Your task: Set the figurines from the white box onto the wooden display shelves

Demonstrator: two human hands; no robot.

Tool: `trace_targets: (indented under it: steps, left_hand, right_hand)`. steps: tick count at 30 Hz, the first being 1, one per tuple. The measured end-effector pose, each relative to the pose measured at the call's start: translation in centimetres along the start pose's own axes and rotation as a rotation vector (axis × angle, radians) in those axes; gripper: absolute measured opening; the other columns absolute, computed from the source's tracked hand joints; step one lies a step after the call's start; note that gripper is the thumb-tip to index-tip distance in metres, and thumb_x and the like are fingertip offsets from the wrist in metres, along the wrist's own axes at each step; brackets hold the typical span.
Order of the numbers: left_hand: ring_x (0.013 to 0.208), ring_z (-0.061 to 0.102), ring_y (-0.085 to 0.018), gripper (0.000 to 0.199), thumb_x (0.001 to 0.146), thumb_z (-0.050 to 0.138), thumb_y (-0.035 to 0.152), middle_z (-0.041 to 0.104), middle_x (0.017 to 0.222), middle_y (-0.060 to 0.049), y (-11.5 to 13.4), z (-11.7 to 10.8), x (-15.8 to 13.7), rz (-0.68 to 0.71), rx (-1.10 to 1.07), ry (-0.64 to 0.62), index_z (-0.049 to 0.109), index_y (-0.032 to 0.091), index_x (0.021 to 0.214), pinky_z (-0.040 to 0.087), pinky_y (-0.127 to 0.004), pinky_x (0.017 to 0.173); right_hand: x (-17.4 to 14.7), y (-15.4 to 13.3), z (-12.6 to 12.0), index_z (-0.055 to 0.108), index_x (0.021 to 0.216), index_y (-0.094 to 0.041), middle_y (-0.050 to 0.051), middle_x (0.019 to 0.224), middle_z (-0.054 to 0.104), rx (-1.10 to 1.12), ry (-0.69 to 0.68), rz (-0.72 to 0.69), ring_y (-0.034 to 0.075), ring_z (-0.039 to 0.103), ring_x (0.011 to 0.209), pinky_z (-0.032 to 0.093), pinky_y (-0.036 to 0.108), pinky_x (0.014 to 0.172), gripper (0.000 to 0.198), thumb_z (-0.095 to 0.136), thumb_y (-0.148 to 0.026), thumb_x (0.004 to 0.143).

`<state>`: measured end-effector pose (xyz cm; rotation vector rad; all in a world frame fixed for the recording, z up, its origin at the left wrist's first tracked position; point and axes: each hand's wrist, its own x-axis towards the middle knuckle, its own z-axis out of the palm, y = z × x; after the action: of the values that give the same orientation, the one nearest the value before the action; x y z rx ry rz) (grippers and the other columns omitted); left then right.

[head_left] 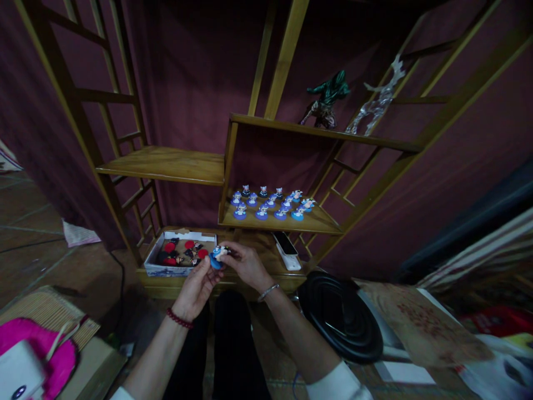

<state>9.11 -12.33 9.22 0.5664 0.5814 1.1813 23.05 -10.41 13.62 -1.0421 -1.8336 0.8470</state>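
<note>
Between my two hands is a small figurine (pixel 219 253) with a white and blue body on a round blue base. My left hand (pixel 201 284) pinches the base from below, and the fingers of my right hand (pixel 246 263) grip its upper right side. Just left of them stands an open white box (pixel 181 271) holding several figurines with red and black parts (pixel 190 244). Above, on the wooden shelf (pixel 308 225), several similar small figurines (pixel 262 211) stand upright in rows on blue and purple bases.
A white device with a dark screen (pixel 287 249) lies on the lower board right of my hands. Higher up stand a dark green figure (pixel 331 97) and a clear sculpture (pixel 378 100). A black coiled hose (pixel 345 328) lies at lower right, a pink item (pixel 37 347) at lower left.
</note>
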Motion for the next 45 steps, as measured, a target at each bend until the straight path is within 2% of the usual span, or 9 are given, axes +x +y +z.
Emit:
trace_targets:
  steps: [8,11,24,30,45]
  left_hand:
    - [0.068,0.057,-0.011,0.022,0.072,0.061,0.032,0.064,0.08,-0.004,-0.1,0.0,-0.2,0.011,-0.054,0.006,0.062,0.015,0.085,0.043,-0.024,0.064]
    - [0.068,0.057,-0.011,0.021,0.071,0.062,0.03,0.064,0.081,-0.003,-0.2,-0.2,-0.2,0.015,-0.076,0.0,0.062,0.015,0.086,0.043,-0.023,0.063]
    - [0.076,0.057,-0.01,0.029,0.066,0.066,0.019,0.062,0.09,-0.001,0.2,-0.1,-0.7,0.083,-0.058,-0.026,0.06,0.02,0.094,0.042,-0.022,0.072]
    - [0.083,0.055,-0.01,0.034,0.064,0.068,0.017,0.06,0.098,0.0,0.8,0.8,-1.2,0.146,0.005,-0.039,0.06,0.023,0.097,0.041,-0.021,0.073]
    - [0.08,0.054,-0.012,0.037,0.062,0.069,0.021,0.059,0.094,-0.002,1.4,1.3,-1.8,0.21,0.034,-0.033,0.06,0.022,0.098,0.041,-0.023,0.07]
  right_hand:
    - [0.0,-0.9,-0.6,0.061,0.096,-0.022,0.001,0.095,0.063,-0.048,-0.042,-0.082,0.015,0.057,0.088,0.043,0.027,0.081,0.022,0.056,-0.028,0.076]
    - [0.1,-1.1,-0.8,0.062,0.097,-0.023,0.001,0.093,0.062,-0.055,-0.07,-0.104,0.014,0.057,0.085,0.044,0.026,0.078,0.022,0.056,-0.029,0.076]
    - [-0.2,-2.7,-1.8,0.062,0.094,-0.023,0.003,0.095,0.063,-0.104,-0.137,-0.209,0.015,0.056,0.09,0.042,0.029,0.083,0.019,0.055,-0.028,0.078]
    - [-0.6,-3.5,-2.2,0.063,0.093,-0.024,0.003,0.095,0.063,-0.147,-0.114,-0.242,0.016,0.056,0.091,0.042,0.03,0.083,0.018,0.055,-0.028,0.077]
    - [-0.6,-4.7,-2.0,0.062,0.094,-0.025,0.002,0.093,0.063,-0.175,-0.092,-0.321,0.014,0.055,0.089,0.042,0.028,0.081,0.019,0.056,-0.026,0.077]
